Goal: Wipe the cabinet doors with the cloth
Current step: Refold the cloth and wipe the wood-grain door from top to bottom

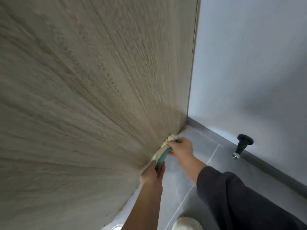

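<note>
A tall grey-brown wood-grain cabinet door (pixel 86 90) fills the left and middle of the head view, reaching down to the floor. A cream cloth with teal edging (pixel 162 152) is pressed against the door's bottom edge, near its right corner. My right hand (pixel 181 147) grips the cloth's upper end, and my left hand (pixel 152 175) holds its lower end from below. Both hands are closed on the cloth, which is bunched between them. Most of the cloth is hidden by my fingers.
A grey tiled floor (pixel 196 165) lies below the door. A pale wall (pixel 249 63) with a dark skirting stands at the right, carrying a black door stopper (pixel 243 146). A white shoe (pixel 186 224) shows at the bottom edge. My dark sleeve (pixel 240 201) covers the lower right.
</note>
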A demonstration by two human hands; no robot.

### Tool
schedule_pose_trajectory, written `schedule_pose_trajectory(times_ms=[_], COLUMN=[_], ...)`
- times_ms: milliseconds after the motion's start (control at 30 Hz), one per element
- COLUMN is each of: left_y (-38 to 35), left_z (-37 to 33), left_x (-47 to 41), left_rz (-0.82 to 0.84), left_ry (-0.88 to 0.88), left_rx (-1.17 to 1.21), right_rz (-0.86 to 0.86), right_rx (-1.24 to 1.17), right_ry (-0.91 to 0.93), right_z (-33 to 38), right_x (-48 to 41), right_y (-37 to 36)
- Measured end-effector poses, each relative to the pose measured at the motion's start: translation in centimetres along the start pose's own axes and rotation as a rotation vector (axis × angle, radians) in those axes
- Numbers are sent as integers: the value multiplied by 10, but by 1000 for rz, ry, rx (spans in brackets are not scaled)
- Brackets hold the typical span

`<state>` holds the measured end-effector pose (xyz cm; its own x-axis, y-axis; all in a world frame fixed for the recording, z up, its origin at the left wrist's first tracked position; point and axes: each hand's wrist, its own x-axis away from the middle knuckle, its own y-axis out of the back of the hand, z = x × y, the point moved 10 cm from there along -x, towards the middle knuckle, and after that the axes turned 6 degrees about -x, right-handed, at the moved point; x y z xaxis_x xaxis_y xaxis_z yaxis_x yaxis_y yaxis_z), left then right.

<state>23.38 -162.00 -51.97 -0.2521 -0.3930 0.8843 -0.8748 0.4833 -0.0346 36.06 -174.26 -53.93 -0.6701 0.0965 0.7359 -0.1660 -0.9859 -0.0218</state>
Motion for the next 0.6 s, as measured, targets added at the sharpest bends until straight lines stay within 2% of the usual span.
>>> schedule_pose_trajectory(times_ms=[100, 233, 433, 600], left_y=[-5, -4, 6, 16], left_z=[-9, -37, -92, -141], left_x=[20, 66, 153, 233], left_rz=[46, 103, 180, 257], left_ry=[-24, -124, -347, -565], left_rx=[49, 74, 152, 166], right_rz=[-44, -17, 106, 277], right_rx=[28, 16, -142, -271], right_ry=[96, 249, 467, 637], right_z=[24, 73, 145, 196], right_x=[18, 64, 156, 237], right_y=[0, -3, -16, -28])
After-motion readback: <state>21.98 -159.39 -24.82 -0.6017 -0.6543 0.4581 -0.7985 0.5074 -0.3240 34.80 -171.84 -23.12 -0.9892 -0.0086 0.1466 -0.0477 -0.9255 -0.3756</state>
